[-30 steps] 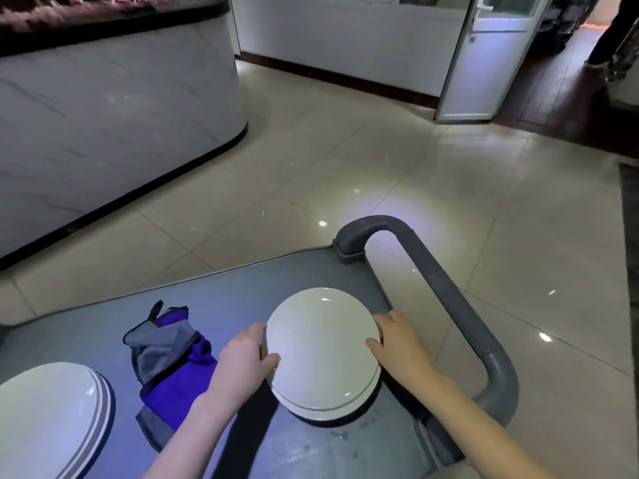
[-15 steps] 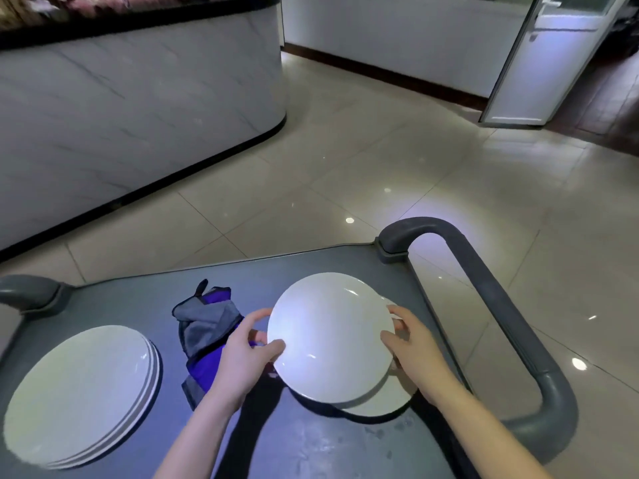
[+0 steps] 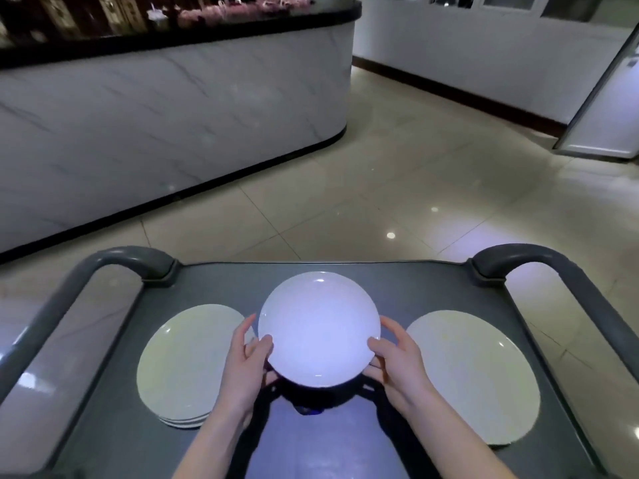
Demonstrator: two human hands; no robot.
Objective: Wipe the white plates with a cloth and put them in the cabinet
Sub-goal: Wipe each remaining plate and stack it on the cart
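Note:
I hold a round white plate (image 3: 318, 328) above the middle of the grey cart top (image 3: 415, 281). My left hand (image 3: 247, 364) grips its left rim, thumb on top and fingers underneath. My right hand (image 3: 397, 364) grips the right rim the same way. A stack of white plates (image 3: 188, 361) lies on the cart to the left. Another white plate (image 3: 484, 378) lies flat to the right. The blue and grey cloth (image 3: 309, 409) is almost wholly hidden under the lifted plate; only a dark blue bit shows below it.
Grey curved cart handles rise at the left (image 3: 114, 267) and right (image 3: 539, 267). Beyond the cart lies glossy tiled floor (image 3: 345, 202). A marble-fronted counter with a black top (image 3: 173, 108) curves along the left. A white door (image 3: 608, 108) stands at the far right.
The plate was lifted off the right-hand plate and carried to the middle of the cart, over the cloth. My view swung left, so both cart handles and both plate piles now show.

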